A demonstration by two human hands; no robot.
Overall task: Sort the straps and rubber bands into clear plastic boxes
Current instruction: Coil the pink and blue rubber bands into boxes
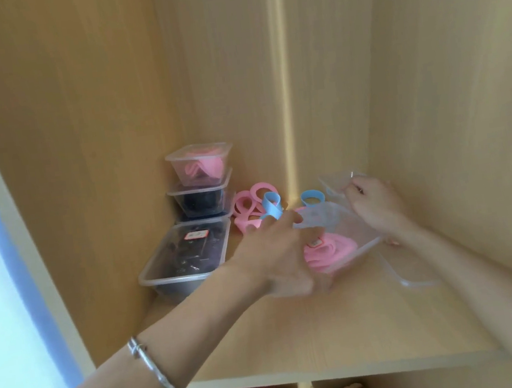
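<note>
Pink straps point(248, 206) and a blue band point(271, 204) are lying loose at the back of the shelf point(329, 330), just right of the stacked boxes point(198, 181). A second blue band point(311, 198) is standing on edge near the corner. We are reaching our left hand point(275, 252) forward over the open box point(367, 244), which is already holding pink straps, and its fingers point(287, 220) are pointing straight at the nearer blue band. That band is sitting just beyond the fingertips, up and slightly left of them, its loop rising upright. Blur is keeping us from telling whether the fingertips are touching it, pinching it or merely stretching toward it. Our right hand point(375, 205) is working farther right, its fingers curling round the edge of a clear plastic piece point(336, 185), lid or box we cannot say. We are judging the left hand the nearer one for the loose pile, since the pile lies directly ahead of it. The second band is lying between the two hands. A long box point(188, 257) of dark items is sitting to the left.
</note>
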